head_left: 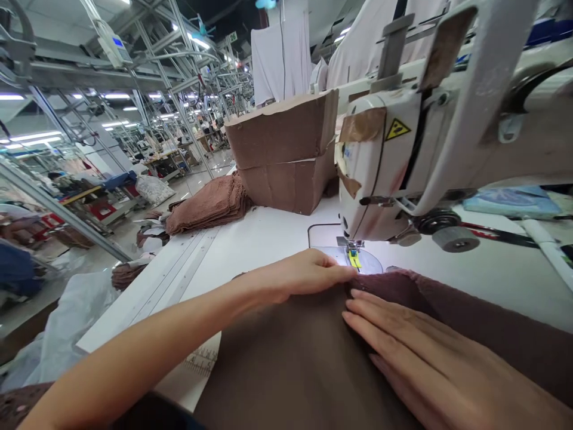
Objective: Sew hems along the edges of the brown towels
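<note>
A brown piece of fabric [295, 352] lies spread on the white sewing table [250, 245], its far edge just short of the presser foot [354, 257] of a white sewing machine [403, 155]. My left hand [304, 275] pinches the fabric's far edge with fingers closed, just left of the presser foot. My right hand [425, 352] rests flat on the fabric, fingers straight and together, pointing toward the foot.
A stack of folded brown cloth [210, 203] lies at the table's far left. A brown cardboard box [286, 149] stands behind the machine. Factory racks and other workstations [134, 119] fill the left background. A pale plastic bag [62, 322] hangs below the table's left edge.
</note>
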Demonstrator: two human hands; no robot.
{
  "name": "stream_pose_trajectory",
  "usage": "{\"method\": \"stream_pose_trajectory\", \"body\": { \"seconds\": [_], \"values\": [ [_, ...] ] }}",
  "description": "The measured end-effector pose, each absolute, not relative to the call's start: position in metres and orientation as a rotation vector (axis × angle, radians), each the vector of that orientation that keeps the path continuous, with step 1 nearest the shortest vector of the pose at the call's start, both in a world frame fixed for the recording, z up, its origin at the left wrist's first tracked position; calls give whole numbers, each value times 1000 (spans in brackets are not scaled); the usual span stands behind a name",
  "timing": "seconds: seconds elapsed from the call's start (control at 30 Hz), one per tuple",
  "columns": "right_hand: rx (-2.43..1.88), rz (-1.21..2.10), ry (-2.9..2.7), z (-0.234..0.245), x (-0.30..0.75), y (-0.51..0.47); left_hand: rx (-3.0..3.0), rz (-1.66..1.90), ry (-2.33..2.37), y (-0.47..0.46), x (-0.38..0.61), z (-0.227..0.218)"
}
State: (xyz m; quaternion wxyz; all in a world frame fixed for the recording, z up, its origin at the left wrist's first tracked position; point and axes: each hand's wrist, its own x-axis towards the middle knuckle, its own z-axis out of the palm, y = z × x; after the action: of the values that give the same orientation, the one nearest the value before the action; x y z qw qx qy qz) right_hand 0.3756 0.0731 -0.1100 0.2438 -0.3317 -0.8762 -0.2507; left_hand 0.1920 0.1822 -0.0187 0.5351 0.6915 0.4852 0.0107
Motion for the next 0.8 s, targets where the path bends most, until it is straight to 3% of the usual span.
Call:
{"method": "stream_pose_trajectory", "body": {
  "seconds": [0.13, 0.23, 0.33, 0.43, 0.8],
  "values": [
    [-944, -846, -2341, -106, 367, 80, 2016, 7, 1105, 186, 190, -30],
    [-946, -892, -2366, -111, 367, 78, 2543, 251, 1097, 169, 184, -40],
    [-955, -784, -2310, -122, 373, 75, 2861, 535, 756, 140, 173, -49],
    [-952, -695, -2267, -132, 381, 75, 2882, 628, 530, 123, 161, -56],
    [-1013, -647, -2236, -135, 393, 91, 2975, 645, 407, 152, 168, -61]
  ]
}}
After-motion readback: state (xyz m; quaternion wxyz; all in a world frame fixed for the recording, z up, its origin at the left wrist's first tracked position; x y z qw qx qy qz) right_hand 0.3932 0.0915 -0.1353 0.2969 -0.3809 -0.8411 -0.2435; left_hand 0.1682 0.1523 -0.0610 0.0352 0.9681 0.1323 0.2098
